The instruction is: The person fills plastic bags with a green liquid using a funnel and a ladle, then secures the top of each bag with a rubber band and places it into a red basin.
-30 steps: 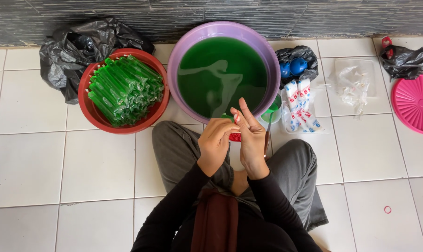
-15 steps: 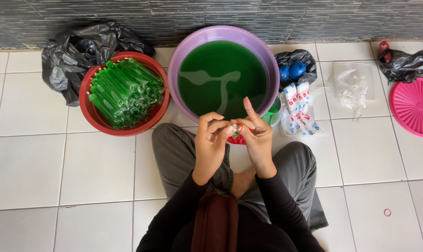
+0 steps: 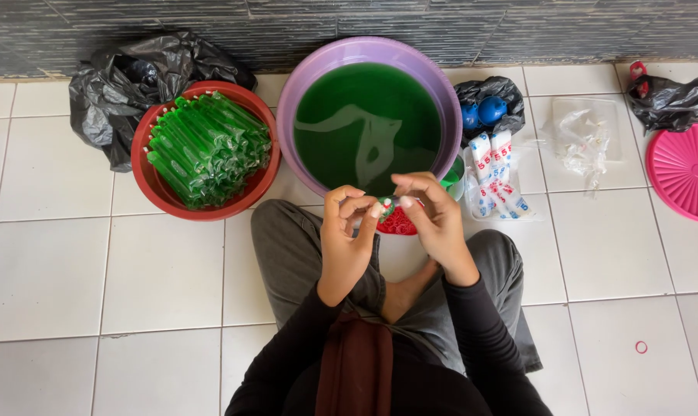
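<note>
Head view: left hand [image 3: 347,235] and right hand [image 3: 435,219] pinch the small green packet [image 3: 385,206] near the purple basin [image 3: 441,100]. Fingers clamped together on it. Best keep that pinch tight while sealing.

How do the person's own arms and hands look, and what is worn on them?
Both arms are covered by long black sleeves that fit closely and end at the wrists. The left hand and the right hand are bare: no gloves, and no rings, watch or bracelets show. The nails look short and unpainted, though they are small in the picture.
</note>
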